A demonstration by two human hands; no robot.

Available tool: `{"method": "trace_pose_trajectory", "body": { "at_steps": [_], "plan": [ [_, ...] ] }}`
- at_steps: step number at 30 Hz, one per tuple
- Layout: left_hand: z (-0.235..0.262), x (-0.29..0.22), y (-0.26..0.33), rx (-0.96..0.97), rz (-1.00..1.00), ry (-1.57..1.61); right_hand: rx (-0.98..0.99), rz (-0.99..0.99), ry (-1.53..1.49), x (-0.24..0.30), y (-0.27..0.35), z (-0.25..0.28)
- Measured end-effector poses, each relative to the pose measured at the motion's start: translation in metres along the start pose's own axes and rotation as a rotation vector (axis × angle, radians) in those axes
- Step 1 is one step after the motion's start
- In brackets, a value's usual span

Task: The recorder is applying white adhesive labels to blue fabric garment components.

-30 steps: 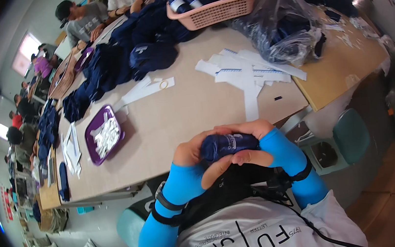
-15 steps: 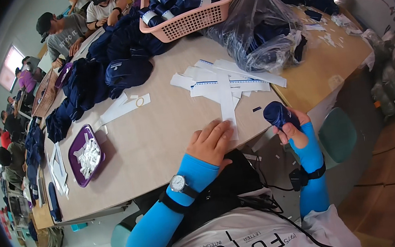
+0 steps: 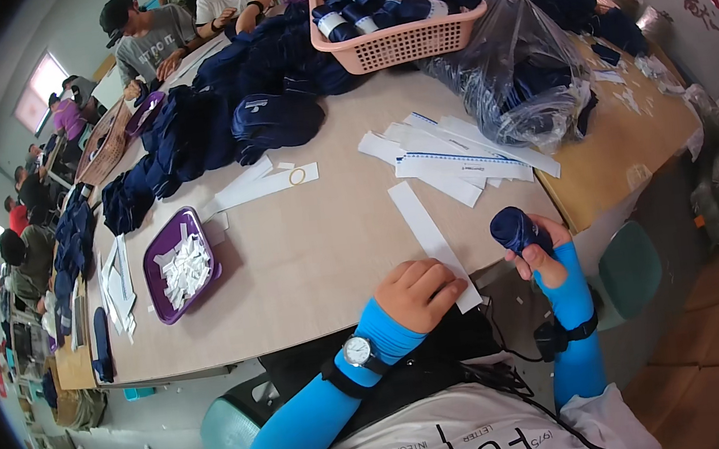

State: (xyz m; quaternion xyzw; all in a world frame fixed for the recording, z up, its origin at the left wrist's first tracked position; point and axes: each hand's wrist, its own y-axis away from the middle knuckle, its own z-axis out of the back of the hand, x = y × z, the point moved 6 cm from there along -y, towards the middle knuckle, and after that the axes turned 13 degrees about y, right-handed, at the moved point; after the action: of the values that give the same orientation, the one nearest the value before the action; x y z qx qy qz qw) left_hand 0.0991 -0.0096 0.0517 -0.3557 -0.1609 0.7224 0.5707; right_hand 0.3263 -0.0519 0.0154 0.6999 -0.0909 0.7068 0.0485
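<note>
My left hand point(image 3: 422, 296) is at the table's near edge, its fingers curled on the near end of a white paper strip point(image 3: 429, 232). The strip's far end lies on the tabletop, and its near end sticks out past the edge. My left thumb is hidden. Off to the right, beyond the table edge, my right hand point(image 3: 552, 259) grips a rolled navy cloth bundle point(image 3: 517, 230), with the fingers wrapped round it. A loose pile of white paper strips point(image 3: 461, 178), some with a blue printed line, lies on the table past my left hand.
A purple basket point(image 3: 154, 281) of small white pieces stands at the left. Further back are heaped navy cloths point(image 3: 276, 127), a pink basket point(image 3: 409, 46) of banded navy rolls and a clear plastic bag point(image 3: 520, 70). A green stool point(image 3: 630, 272) stands at the right. People work at the far left.
My left hand has drawn the paper strip off the pile toward me, over the table edge, and its fingers have curled. My right hand still holds the navy roll. The view has shifted slightly.
</note>
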Motion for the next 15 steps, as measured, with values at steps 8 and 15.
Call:
{"method": "trace_pose_trajectory", "body": {
  "at_steps": [8, 15],
  "plan": [
    [0.005, 0.006, 0.012, -0.031, 0.012, 0.041, 0.074, -0.019, 0.209, 0.012, -0.011, -0.035],
    [0.018, 0.015, 0.018, -0.034, 0.077, 0.104, 0.023, -0.046, 0.217, 0.011, -0.023, -0.033]
  ]
}}
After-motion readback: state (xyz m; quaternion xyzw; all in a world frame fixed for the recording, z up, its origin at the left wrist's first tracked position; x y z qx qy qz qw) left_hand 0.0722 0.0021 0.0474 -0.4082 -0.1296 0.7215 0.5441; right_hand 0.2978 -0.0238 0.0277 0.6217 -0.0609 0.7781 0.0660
